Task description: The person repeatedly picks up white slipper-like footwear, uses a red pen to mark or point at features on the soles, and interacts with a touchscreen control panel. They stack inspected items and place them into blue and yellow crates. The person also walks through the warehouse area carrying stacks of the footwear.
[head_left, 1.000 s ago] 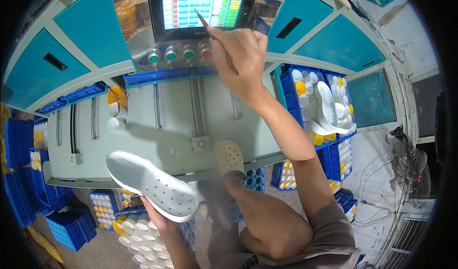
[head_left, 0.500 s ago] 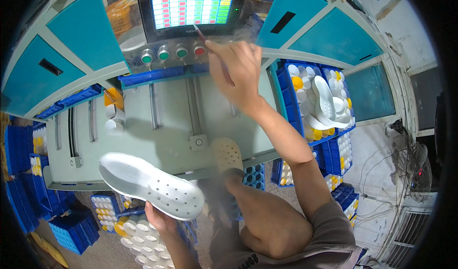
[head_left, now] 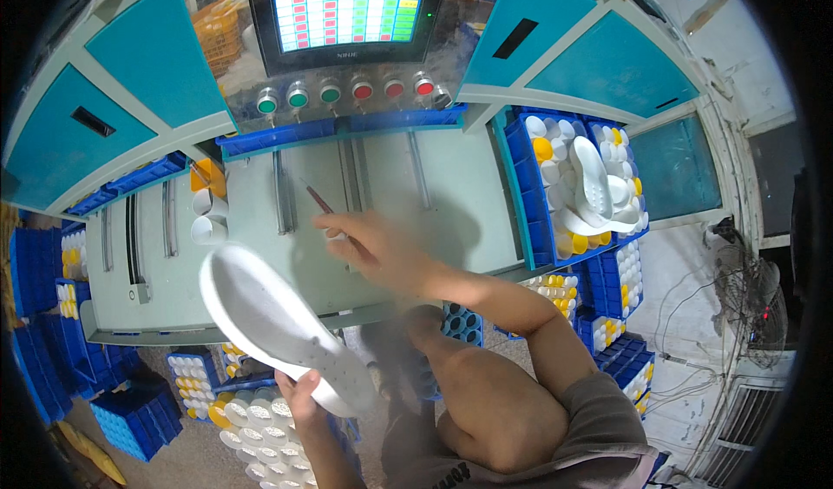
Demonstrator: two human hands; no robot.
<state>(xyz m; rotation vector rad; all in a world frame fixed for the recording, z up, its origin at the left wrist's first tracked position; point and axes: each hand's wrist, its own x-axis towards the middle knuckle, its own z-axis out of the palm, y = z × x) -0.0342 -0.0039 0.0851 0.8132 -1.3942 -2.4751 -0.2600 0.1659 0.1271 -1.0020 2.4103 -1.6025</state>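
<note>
against left fingers [head_left: 304,387], white sole [head_left: 265,311] (perforated)

From a person's head, the left of two side-by-side fisheye cameras looks down and forward across a pale worktop [head_left: 482,172], its view upright and unmirrored. The lens sits above the lap, taking in a bent leg [head_left: 495,402] from overhead at the lower edge. At close range, the left hand [head_left: 301,393] and right hand [head_left: 371,244] appear from above, their forearms entering from below and the lower right. Farther off, a lit screen [head_left: 347,16] faces the lens near the top edge. The wide angle reaches the floor [head_left: 173,454] at lower left and a white wall [head_left: 681,263] at right, bending straight edges toward a dark, rounded rim.
</note>
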